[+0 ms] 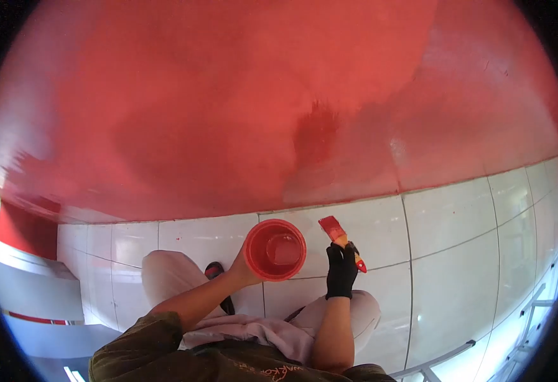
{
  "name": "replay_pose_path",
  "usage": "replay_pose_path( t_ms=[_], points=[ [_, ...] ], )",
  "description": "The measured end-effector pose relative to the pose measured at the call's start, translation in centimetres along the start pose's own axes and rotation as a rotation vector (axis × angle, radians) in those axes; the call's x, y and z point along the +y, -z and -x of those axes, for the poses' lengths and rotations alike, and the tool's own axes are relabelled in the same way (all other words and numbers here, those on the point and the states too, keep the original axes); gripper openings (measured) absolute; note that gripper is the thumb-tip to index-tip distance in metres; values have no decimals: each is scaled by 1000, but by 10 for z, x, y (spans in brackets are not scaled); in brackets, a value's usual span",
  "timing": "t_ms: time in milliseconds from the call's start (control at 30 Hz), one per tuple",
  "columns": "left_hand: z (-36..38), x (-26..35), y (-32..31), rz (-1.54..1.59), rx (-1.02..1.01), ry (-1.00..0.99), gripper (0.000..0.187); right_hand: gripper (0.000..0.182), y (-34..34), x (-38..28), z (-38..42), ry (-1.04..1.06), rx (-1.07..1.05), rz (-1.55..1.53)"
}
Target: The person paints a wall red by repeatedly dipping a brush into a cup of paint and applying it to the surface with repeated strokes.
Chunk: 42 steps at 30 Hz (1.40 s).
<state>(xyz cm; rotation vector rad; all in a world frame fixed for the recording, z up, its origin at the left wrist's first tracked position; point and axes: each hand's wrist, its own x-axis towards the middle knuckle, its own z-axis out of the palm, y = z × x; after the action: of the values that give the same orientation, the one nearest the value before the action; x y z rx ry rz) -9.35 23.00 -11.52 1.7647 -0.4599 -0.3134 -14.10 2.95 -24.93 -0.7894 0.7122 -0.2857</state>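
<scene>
My left hand (243,270) is bare and grips the side of a red paint bucket (250,247); its fingers are mostly hidden behind the bucket. Red paint lies inside, seen from above. In a black glove, my right hand (341,270) is closed around the handle of a paintbrush (334,228). The bristles are coated red and point up and left, toward the wall, without touching it. The red wall (228,114) rises in front of me, with a darker, wet-looking patch above the brush.
White floor tiles (444,223) meet the wall's lower edge. My bent knees are on both sides, with a dark sandal (214,270) between them. Grey panels (37,290) stand at the left. Metal bars (447,356) run along the lower right.
</scene>
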Motion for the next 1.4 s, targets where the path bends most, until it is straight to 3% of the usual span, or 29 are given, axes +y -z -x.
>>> replay_pose_path(
  t_ms=[67,100,133,200,367,433,467,533,600,667,700,733,800,867,1000,1033,1067,1133,1167,1200,1300,1400],
  points=[
    [0,-14,5,30,-24,-7,80,25,-1,-8,4,-40,28,-120],
    [-4,-21,9,74,-34,17,83,41,6,-7,1,-40,-10,-89],
    [-8,-25,10,114,-46,34,86,41,12,-7,4,-27,4,-85],
    [-17,-24,13,179,-70,41,83,42,18,-15,13,68,24,133],
    [-40,-1,24,180,-168,-54,75,39,4,-40,45,73,98,-169],
    [-49,-4,28,70,-218,-122,73,39,-3,-47,63,456,77,661],
    [-56,-7,32,89,-236,-124,73,39,-11,-55,73,460,101,672],
    [-61,-10,34,-4,-249,-167,74,39,-25,-69,98,211,220,-143],
    [-57,-10,31,15,-267,-159,76,40,-18,-70,117,249,295,-35],
    [-62,-13,30,38,-294,-152,77,57,-18,-77,137,404,417,612],
    [-64,-18,28,60,-275,-193,79,52,-21,-85,143,386,476,639],
    [-64,-21,28,81,-255,-221,80,45,-14,-82,142,503,495,583],
    [-66,-11,29,91,-248,-254,81,35,-43,-117,155,451,478,619],
    [-67,-3,31,99,-220,-283,82,35,-68,-138,151,717,361,613],
    [-60,-14,42,137,-213,-162,83,33,-123,-164,145,976,347,714],
    [-58,-18,45,135,-209,-170,82,29,-142,-165,148,947,168,584],
    [-55,-22,47,131,-206,-181,81,29,-151,-163,149,926,161,594],
    [-53,-26,49,122,-181,-178,79,32,-165,-155,149,1006,-30,1051],
    [-52,-28,49,110,-166,-197,77,32,-173,-142,146,976,-95,940],
    [-51,-30,50,107,-162,-183,77,29,-178,-135,144,997,-129,1075],
    [-47,-39,50,59,-136,-225,76,21,-190,-120,144,807,-236,1075],
    [-41,-43,52,116,-108,-236,74,19,-195,-118,140,646,-218,1212]
  ],
)
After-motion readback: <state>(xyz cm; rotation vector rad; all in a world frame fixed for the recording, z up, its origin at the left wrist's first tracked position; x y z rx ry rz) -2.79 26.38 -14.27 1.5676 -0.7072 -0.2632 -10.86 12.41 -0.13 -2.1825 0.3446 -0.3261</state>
